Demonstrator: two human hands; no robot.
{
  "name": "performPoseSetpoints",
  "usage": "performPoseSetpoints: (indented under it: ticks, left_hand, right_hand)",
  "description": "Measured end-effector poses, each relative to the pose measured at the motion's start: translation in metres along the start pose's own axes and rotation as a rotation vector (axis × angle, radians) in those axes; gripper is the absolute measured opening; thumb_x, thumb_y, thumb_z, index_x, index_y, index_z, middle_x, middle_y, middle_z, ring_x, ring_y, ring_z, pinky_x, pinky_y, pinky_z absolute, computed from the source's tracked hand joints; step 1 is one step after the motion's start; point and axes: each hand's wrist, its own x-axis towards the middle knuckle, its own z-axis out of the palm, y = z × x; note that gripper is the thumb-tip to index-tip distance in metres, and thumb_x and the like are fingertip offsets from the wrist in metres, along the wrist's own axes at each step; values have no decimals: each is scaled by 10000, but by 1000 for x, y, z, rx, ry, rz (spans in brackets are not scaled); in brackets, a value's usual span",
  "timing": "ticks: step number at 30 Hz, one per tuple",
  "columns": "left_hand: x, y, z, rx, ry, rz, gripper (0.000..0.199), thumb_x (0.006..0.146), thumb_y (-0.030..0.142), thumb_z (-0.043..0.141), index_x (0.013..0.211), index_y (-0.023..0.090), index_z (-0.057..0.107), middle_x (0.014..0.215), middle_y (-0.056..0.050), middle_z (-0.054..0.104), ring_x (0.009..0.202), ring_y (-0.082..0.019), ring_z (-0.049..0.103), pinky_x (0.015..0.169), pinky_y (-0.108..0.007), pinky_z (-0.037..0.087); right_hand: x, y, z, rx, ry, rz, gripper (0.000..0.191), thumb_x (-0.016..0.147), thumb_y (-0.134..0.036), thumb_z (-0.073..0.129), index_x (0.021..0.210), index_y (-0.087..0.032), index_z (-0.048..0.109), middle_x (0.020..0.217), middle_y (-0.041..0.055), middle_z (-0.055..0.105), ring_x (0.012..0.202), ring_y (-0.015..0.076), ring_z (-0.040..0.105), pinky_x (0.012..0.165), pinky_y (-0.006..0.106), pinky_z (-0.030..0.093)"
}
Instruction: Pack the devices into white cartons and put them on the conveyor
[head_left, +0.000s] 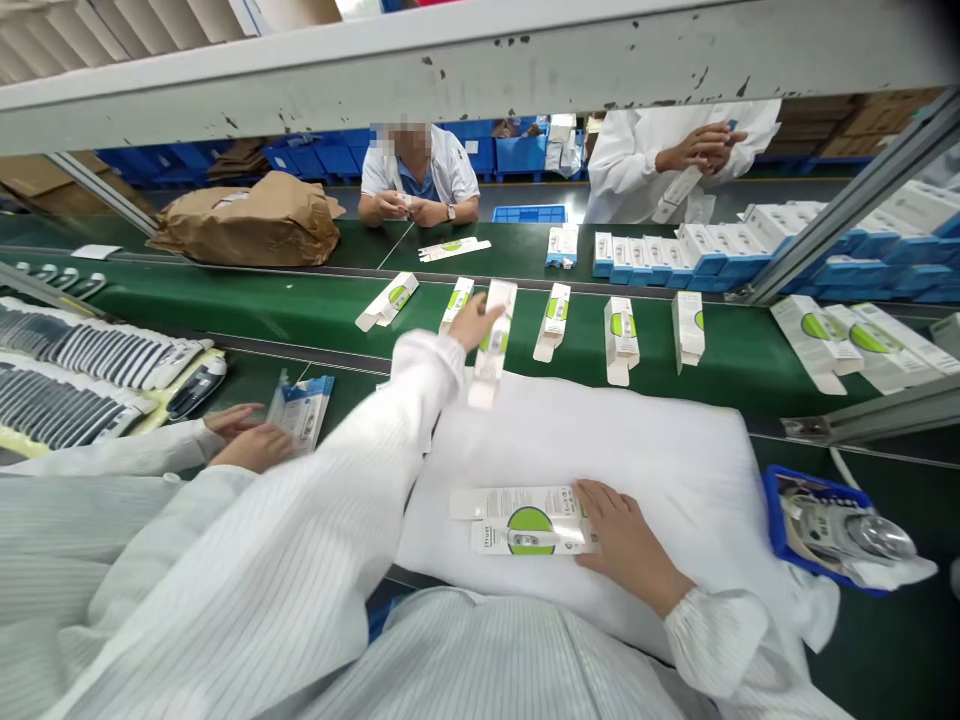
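My left hand (475, 322) reaches forward over the green conveyor, its fingers closed at the upper side of a white-and-green carton (492, 350). That carton stands at a slant, its loose flap hanging towards me over the foam's far edge. My right hand (626, 540) grips the right end of another white-and-green carton (531, 532), thumb in front and fingers behind. This one lies on the white foam sheet (645, 440) with a flap sticking out on its left. A thermometer-like device is printed on its face.
Several similar cartons (621, 335) stand along the conveyor (300, 310). A blue basket (780, 530) with clear plastic parts sits right. At left, a co-worker's hands (255, 440) handle a blue-and-white packet (307, 410) beside rows of devices (67, 400). Two people work across the line. A metal beam (480, 60) crosses above.
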Motion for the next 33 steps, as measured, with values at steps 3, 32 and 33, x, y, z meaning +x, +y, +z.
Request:
performPoseSetpoints:
  ticks: [3,32,33]
  left_hand:
    - [30,17,-3,215,71,-16,633,794,360,634,1332,114,407,1362,-199,462,1259,-315,428,1018,-426,337]
    - [-272,-6,46,-256,-528,363,1064,525,411,848,1416,238,292,1362,-136,413,1199,-301,437,976,-416,409]
    - [-272,-5,45,-267,-515,361,1068,516,397,852,1414,240,296,1367,-130,411,1205,-298,432,982,-410,404]
  right_hand:
    - [0,2,-6,9,50,-81,771,640,-213,661,1360,-136,395,1371,161,462,1293,306,374,1073,481,295]
    - [-49,-49,-90,1173,99,-299,878,639,-465,756,1392,-297,337,1486,94,329,1369,293,290,1075,482,337]
    - [-50,-50,-89,1152,121,-284,881,626,-439,770,1385,-294,348,1479,95,342,1365,293,297,1079,487,331]
